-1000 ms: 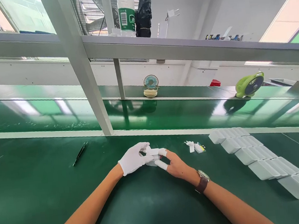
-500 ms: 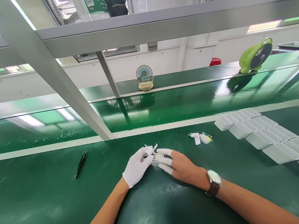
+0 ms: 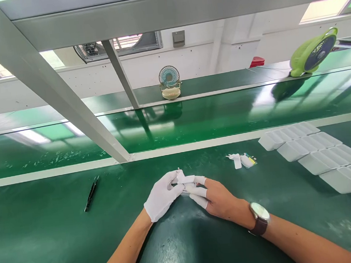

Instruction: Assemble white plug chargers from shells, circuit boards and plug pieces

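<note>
White-gloved fingers and the hands' own bulk hide much of the small white case from me, and its underside and inner details are too small to make out; at far right, the frame edge cuts off the last of the translucent plastic trays. The case sits between both hands, just above the green work surface or on it, I cannot tell which. Its long axis appears to run left to right across my view, a flat white piece uppermost, a slim bit angled up at the left; I cannot tell its front from its back. My gloved left hand pinches the left end between thumb and fingertips. My right hand, in white finger cots, has its fingers slightly parted, tips against the right end; whether they grip, I cannot tell. Black tweezers lie well to the left, small white parts and a clear packet to the right. Beyond, a small round fan and a lime-green fan stand under a metal frame against the white wall.
</note>
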The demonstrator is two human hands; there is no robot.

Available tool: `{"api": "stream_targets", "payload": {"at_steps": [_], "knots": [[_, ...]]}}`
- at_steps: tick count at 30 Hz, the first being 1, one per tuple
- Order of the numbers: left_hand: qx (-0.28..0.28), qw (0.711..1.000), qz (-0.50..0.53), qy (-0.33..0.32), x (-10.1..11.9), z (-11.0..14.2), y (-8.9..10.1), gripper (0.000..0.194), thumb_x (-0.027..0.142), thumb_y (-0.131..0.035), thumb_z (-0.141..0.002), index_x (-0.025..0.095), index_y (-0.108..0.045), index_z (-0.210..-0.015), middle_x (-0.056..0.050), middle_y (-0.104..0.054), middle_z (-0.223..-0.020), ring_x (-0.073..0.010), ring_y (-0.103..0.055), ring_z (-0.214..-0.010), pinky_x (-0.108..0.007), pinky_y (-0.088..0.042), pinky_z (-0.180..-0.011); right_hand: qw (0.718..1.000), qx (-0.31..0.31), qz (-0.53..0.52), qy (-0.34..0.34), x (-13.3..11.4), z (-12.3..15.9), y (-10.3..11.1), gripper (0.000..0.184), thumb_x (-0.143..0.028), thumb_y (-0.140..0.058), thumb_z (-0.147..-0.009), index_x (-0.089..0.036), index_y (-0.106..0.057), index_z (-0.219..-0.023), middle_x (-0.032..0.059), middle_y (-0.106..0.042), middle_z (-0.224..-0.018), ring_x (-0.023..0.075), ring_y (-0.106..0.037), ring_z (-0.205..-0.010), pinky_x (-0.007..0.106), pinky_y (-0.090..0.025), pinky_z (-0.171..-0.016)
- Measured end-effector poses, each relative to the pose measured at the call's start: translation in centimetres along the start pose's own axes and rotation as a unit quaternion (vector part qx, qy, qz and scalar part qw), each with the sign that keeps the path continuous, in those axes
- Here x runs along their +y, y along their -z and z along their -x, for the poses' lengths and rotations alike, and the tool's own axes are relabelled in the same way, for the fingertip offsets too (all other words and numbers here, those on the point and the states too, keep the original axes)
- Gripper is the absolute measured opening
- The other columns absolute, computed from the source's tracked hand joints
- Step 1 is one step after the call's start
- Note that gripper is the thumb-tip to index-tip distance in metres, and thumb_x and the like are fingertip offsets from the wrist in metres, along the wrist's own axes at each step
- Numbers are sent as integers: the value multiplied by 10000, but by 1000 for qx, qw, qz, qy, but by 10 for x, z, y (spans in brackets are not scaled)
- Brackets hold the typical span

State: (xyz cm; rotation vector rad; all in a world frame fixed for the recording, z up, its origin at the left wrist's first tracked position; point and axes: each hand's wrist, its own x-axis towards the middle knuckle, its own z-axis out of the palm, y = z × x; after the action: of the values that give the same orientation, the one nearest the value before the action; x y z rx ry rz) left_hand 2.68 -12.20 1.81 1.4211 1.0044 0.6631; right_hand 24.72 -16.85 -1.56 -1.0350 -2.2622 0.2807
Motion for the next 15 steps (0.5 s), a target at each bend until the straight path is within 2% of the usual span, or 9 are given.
{"api": "stream_targets", "payload": {"at_steps": [4,11,15], "knots": [[8,1000,-15,-5,-1,2,0,428,366,-672,-874,199,-617,-1264,-67,-659,-1370,-256,-596,-1289,-416,-466,-1120,998,16,-55,-16,-3,-2,1,461,-218,-542,-1009,-356,-530,-1449,55,-593,-1410,215,-627,-1232,379,-575,-1026],[7,1000,11,-22,-10,2,1,431,353,-661,-887,210,-609,-1290,-66,-701,-1282,-242,-635,-1214,-404,-497,-1062,1000,2,-4,-14,-2,4,-3,496,-212,-544,-1011,-388,-504,-1472,85,-557,-1438,242,-655,-1169,412,-609,-953],[-6,1000,-26,-5,-7,8,3,497,406,-717,-831,218,-624,-1282,-53,-712,-1182,-203,-665,-967,-359,-548,-871,1000,10,0,14,0,5,-8,521,-194,-555,-1005,-383,-484,-1485,97,-540,-1451,249,-619,-1248,416,-599,-988]]}}
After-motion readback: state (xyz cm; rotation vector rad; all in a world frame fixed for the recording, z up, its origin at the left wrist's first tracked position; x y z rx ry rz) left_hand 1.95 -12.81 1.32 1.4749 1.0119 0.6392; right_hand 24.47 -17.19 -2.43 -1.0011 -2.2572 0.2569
